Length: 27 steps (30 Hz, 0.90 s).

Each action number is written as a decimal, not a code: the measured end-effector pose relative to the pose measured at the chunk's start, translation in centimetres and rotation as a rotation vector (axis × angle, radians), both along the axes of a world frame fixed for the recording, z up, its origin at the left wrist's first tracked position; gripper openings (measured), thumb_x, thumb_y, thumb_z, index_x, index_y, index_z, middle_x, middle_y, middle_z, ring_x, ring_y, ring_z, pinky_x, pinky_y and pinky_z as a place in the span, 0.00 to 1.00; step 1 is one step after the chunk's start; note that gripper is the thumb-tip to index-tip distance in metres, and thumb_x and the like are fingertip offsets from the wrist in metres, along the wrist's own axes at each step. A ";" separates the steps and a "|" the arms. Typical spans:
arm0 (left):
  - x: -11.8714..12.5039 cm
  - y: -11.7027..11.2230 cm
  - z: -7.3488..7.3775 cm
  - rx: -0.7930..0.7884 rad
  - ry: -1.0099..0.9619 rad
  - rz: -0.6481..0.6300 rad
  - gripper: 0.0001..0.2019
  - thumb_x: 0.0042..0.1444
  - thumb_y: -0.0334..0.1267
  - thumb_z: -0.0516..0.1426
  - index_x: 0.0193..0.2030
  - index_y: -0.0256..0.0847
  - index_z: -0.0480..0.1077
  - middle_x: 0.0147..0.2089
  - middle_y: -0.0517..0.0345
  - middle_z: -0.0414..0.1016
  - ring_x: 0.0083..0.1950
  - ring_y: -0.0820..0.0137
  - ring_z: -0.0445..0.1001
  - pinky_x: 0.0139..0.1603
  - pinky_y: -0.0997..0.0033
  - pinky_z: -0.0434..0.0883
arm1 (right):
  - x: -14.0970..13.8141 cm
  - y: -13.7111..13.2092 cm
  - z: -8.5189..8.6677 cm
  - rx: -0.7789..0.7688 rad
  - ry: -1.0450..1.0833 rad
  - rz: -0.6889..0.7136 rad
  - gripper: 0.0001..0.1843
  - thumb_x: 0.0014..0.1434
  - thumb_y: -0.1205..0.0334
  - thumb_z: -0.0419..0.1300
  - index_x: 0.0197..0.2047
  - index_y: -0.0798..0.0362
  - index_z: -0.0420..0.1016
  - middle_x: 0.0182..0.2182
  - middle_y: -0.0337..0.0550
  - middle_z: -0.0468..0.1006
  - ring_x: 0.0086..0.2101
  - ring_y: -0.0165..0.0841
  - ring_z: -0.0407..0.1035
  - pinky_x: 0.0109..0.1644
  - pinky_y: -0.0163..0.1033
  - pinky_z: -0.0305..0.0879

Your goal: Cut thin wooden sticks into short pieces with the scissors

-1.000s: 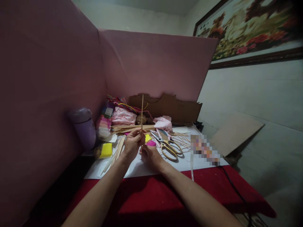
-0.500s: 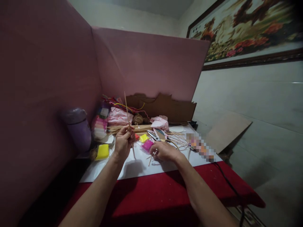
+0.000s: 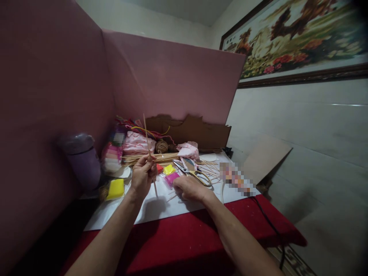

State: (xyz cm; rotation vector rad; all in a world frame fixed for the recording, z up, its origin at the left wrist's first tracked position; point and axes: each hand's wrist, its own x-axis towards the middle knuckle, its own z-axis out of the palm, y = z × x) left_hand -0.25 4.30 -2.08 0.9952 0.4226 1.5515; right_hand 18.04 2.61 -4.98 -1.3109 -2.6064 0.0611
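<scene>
My left hand (image 3: 143, 174) is closed around a thin wooden stick (image 3: 146, 136) that stands nearly upright, its lower end poking out below the fist. My right hand (image 3: 188, 188) rests knuckles-up on the white sheet (image 3: 161, 209), fingers curled down; what they hold, if anything, is hidden. Just beyond it lie gold-handled scissors (image 3: 194, 174) and small packets of pink clay (image 3: 171, 178) and yellow clay (image 3: 168, 169). A bundle of sticks (image 3: 152, 157) lies across the sheet behind my hands.
A purple cup (image 3: 81, 159) stands at the left by the pink partition (image 3: 172, 76). A yellow block (image 3: 115, 188), pink cloth (image 3: 137, 143), a twine ball (image 3: 161, 146) and cardboard (image 3: 189, 132) crowd the back. The red cloth (image 3: 184, 245) covers the table's near edge.
The left hand with the stick shifted left and tilted the stick. The right hand left the stick, reached toward the scissors, then settled on the white sheet.
</scene>
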 end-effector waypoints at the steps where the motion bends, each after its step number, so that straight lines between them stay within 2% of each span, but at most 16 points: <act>1: 0.0 0.0 0.1 -0.003 0.001 0.007 0.06 0.47 0.35 0.61 0.30 0.37 0.68 0.16 0.67 0.56 0.16 0.82 0.53 0.17 0.82 0.50 | 0.1 0.1 -0.1 -0.010 0.016 0.003 0.11 0.41 0.77 0.57 0.26 0.51 0.71 0.26 0.36 0.71 0.28 0.30 0.62 0.28 0.32 0.48; 5: 0.1 0.0 0.2 -0.012 0.003 0.017 0.06 0.47 0.35 0.61 0.30 0.38 0.68 0.16 0.67 0.57 0.16 0.82 0.53 0.17 0.82 0.50 | 0.5 0.4 -0.2 -0.084 0.102 0.089 0.13 0.42 0.78 0.56 0.28 0.52 0.73 0.30 0.36 0.73 0.29 0.28 0.63 0.28 0.30 0.50; 12: 0.0 0.1 0.2 0.003 0.019 0.002 0.05 0.48 0.34 0.60 0.29 0.37 0.68 0.16 0.67 0.57 0.16 0.82 0.53 0.17 0.83 0.51 | 0.2 0.0 0.3 -0.106 0.056 0.092 0.08 0.42 0.77 0.58 0.25 0.54 0.72 0.27 0.36 0.71 0.28 0.27 0.61 0.28 0.30 0.50; 14: -0.1 0.1 0.2 0.007 0.019 0.007 0.05 0.49 0.34 0.60 0.30 0.37 0.68 0.16 0.67 0.57 0.16 0.82 0.53 0.17 0.83 0.51 | 0.5 0.2 0.7 -0.139 0.162 0.135 0.07 0.46 0.75 0.59 0.28 0.54 0.72 0.27 0.36 0.71 0.29 0.27 0.61 0.30 0.30 0.52; 16: -0.1 0.1 0.2 0.005 0.015 0.015 0.04 0.49 0.34 0.60 0.30 0.37 0.68 0.16 0.67 0.57 0.17 0.82 0.53 0.17 0.83 0.51 | 1.3 0.7 1.2 -0.114 0.348 0.098 0.04 0.52 0.71 0.57 0.31 0.54 0.71 0.28 0.37 0.72 0.30 0.27 0.62 0.33 0.30 0.55; 17: -0.1 0.1 0.2 0.002 0.014 0.016 0.04 0.49 0.33 0.60 0.30 0.37 0.68 0.16 0.67 0.57 0.17 0.82 0.53 0.17 0.83 0.51 | 1.9 1.1 1.5 -0.050 0.442 0.022 0.04 0.55 0.69 0.55 0.32 0.55 0.70 0.29 0.37 0.72 0.31 0.28 0.63 0.34 0.31 0.56; 19: -0.1 0.1 0.2 -0.004 0.011 0.016 0.04 0.48 0.33 0.60 0.30 0.37 0.68 0.16 0.67 0.57 0.16 0.82 0.53 0.17 0.83 0.51 | 3.3 1.8 1.7 0.151 0.556 -0.236 0.06 0.58 0.69 0.52 0.33 0.54 0.70 0.32 0.40 0.73 0.33 0.30 0.64 0.37 0.32 0.56; 22: -0.1 0.1 0.2 -0.011 0.003 0.014 0.05 0.47 0.33 0.60 0.30 0.37 0.68 0.16 0.67 0.57 0.16 0.82 0.53 0.17 0.83 0.51 | 5.4 3.0 1.2 0.392 0.479 -0.655 0.08 0.57 0.71 0.51 0.34 0.53 0.71 0.34 0.45 0.73 0.38 0.35 0.63 0.37 0.35 0.55; 24: 0.0 0.0 0.2 -0.017 -0.003 0.015 0.05 0.47 0.33 0.60 0.30 0.37 0.68 0.16 0.67 0.56 0.16 0.82 0.54 0.17 0.83 0.51 | 6.4 3.7 0.5 0.437 0.393 -0.826 0.10 0.57 0.72 0.51 0.36 0.53 0.72 0.36 0.48 0.74 0.40 0.38 0.62 0.37 0.37 0.55; 27: 0.0 0.0 0.2 -0.020 -0.010 0.010 0.05 0.47 0.33 0.60 0.30 0.38 0.68 0.16 0.67 0.57 0.17 0.82 0.54 0.17 0.83 0.52 | 6.7 4.4 -0.4 0.394 0.314 -0.923 0.13 0.56 0.73 0.50 0.39 0.54 0.74 0.38 0.51 0.73 0.40 0.39 0.63 0.37 0.38 0.55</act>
